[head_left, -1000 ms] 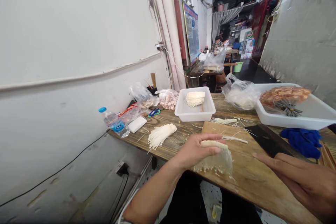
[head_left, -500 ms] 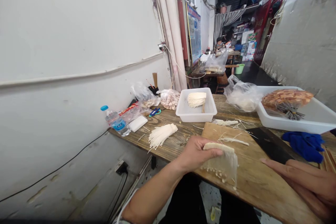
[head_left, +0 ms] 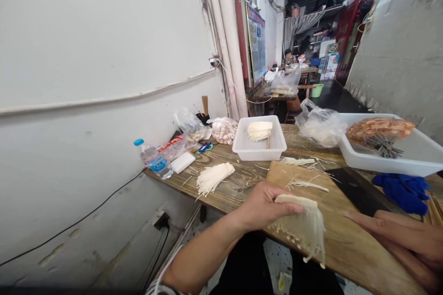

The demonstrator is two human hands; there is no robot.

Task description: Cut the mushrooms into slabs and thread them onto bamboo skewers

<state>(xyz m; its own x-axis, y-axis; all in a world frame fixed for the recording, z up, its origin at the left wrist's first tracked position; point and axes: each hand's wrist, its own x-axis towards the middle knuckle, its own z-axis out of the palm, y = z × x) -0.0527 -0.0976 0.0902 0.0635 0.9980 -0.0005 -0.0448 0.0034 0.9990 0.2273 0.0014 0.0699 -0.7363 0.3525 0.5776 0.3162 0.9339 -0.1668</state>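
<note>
My left hand pinches the cut end of a bundle of enoki mushrooms, whose thin stems and caps hang down over the near edge of the wooden cutting board. My right hand lies at the lower right with fingers stretched out flat, holding nothing, just in front of a black cleaver that rests on the board. A few loose enoki strands lie on the board beyond my left hand.
On the wooden table lie a loose enoki pile, a small white tub, a large white tray with skewered food, a plastic bag, a blue cloth and a water bottle. The wall is close on the left.
My left hand has carried the enoki bundle to the right and a little nearer. The bundle now hangs lower over the board's edge. My right hand has drawn back to the right.
</note>
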